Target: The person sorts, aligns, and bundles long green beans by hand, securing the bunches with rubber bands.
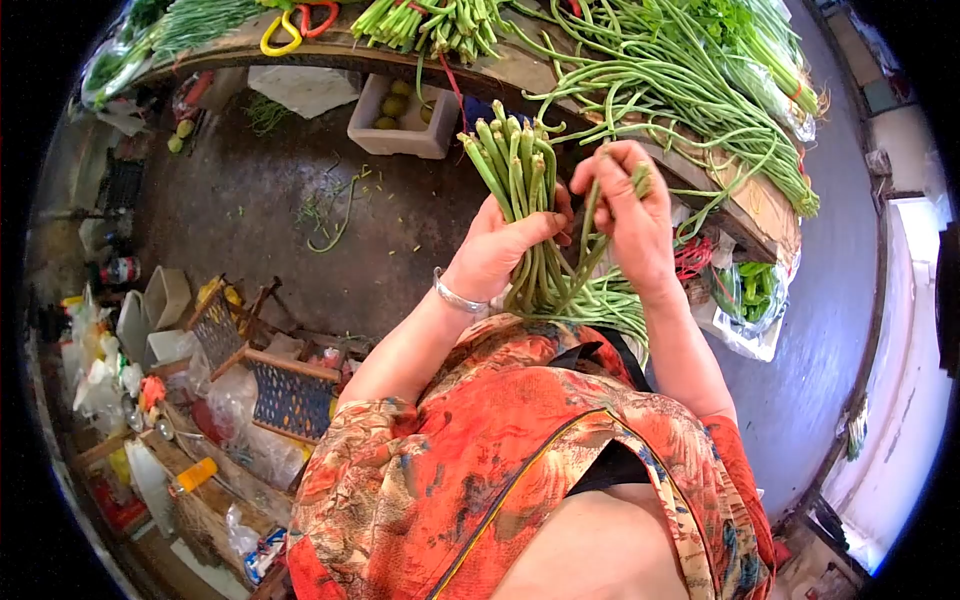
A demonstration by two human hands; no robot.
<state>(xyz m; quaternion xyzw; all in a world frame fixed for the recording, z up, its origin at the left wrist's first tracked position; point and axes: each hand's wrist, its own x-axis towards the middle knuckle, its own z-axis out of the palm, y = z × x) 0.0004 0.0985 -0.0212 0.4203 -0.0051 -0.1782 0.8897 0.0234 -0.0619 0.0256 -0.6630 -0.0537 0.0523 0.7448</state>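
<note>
In the head view, a bundle of yardlong beans [520, 180] is held upright in front of the torso, its thick, blunt ends just above the left hand [492, 248] and its lengths hanging below it toward the lap. The left hand is closed around the bundle, with the thumb laid across the front. The right hand [638, 212] is half-curled just beside it, and a slender bean strand [590, 215] appears to be pinched by its fingertips; whether that strand is separate or part of the bundle cannot be told.

For good handling, the bundle is best gripped firmly but without crushing, since the pods may bruise or snap. The strand is better guided in a gentle curve close to the bundle, without a sharp bend, and the uneven upper ends would be levelled more easily under a slightly eased left grip.

The left forearm is angled inward, a bracelet [460, 292] at its wrist; the right forearm is raised more steeply, its wrist bent toward the bundle. Loose yardlong beans [690, 95] are spread on the table [752, 212] beyond the right hand, and green peppers [757, 290] are seen outward of the right wrist.
</note>
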